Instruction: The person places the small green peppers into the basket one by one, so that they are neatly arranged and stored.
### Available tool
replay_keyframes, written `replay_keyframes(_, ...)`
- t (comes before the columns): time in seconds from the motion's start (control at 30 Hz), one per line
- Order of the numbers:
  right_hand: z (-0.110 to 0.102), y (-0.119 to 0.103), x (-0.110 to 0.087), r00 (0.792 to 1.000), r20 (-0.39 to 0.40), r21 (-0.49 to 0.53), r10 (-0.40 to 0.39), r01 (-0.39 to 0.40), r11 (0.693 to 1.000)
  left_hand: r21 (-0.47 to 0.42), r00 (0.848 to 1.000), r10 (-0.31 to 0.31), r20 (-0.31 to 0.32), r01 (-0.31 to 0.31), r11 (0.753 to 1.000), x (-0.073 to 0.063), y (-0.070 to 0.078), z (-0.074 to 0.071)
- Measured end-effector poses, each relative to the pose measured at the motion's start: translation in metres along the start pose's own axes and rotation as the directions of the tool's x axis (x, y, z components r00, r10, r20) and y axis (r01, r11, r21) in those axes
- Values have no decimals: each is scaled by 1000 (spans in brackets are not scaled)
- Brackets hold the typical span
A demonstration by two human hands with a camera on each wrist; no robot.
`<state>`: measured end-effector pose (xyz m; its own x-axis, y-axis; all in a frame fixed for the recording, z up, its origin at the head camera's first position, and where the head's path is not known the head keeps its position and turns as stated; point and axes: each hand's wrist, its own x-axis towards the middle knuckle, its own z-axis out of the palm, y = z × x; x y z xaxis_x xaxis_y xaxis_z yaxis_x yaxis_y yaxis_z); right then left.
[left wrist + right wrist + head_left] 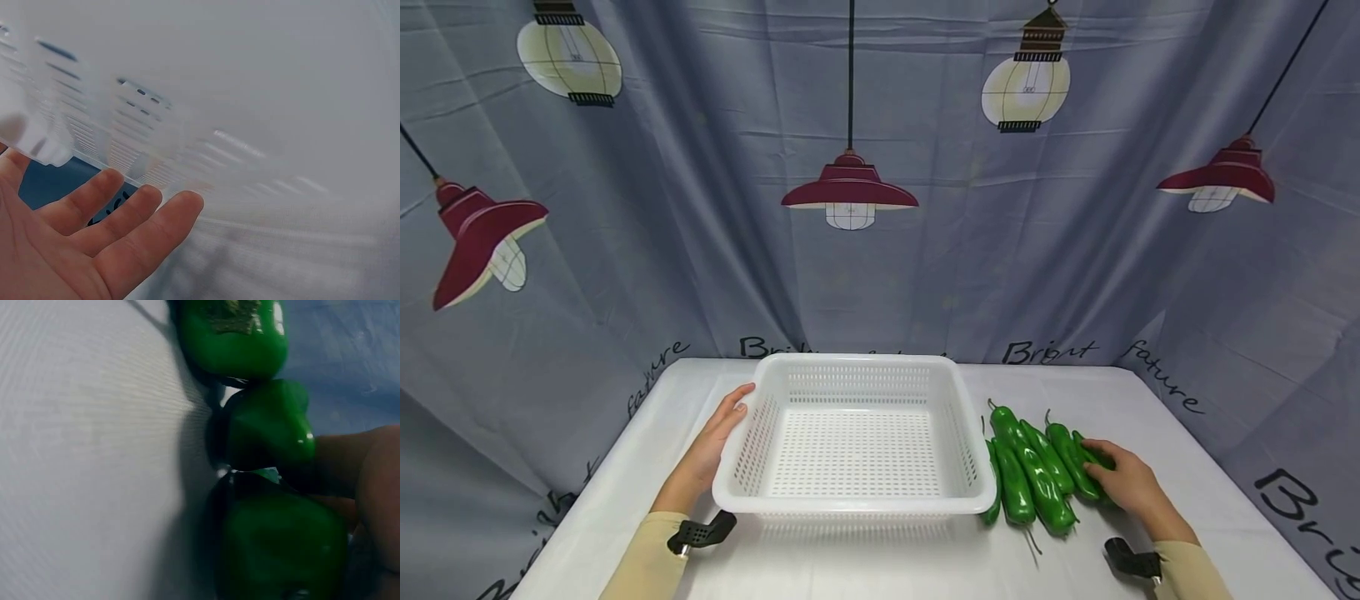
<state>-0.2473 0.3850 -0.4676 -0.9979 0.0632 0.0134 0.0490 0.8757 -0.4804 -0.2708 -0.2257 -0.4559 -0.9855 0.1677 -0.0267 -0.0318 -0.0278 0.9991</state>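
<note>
A white perforated plastic basket (pixel 853 505) stands on the table, with no contents showing inside. My left hand (pixel 709 450) rests at its left side, the fingers lightly bent with their tips right at the slotted wall (pixel 144 119) in the left wrist view. To the right of the basket, several long green chili peppers (pixel 1036 483) lie side by side. My right hand (pixel 1126 482) is over the rightmost pepper (pixel 1099 456), thumb and fingers on either side of it. In the right wrist view, fingers (pixel 340 456) reach behind the glossy peppers (pixel 269 425).
The table (pixel 850 567) wears a white cloth. A blue-grey curtain (pixel 865 283) printed with lamps and lettering surrounds the back and sides. The leftmost pepper (pixel 992 492) lies close against the basket's right side, partly hidden by it.
</note>
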Motion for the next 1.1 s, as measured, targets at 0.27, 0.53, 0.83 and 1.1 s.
replay_keyframes(0.27,-10,-3,-1,998,59,-7,13,-13,1000,0,1000,-1,4,1,1000,0,0,0)
replay_keyframes(0.53,-15,1,-2,990,122,74,73,-82,994,-1,1000,-14,-7,14,1000,-2,1,1)
replay_keyframes(0.83,-17,11,1,966,198,249,165,-212,945,-9,1000,-14,-2,14,1000,-2,-1,0)
replay_keyframes(1.1,-21,20,2,951,252,401,179,-271,875,4,1000,0,0,0,1000,0,-1,-1)
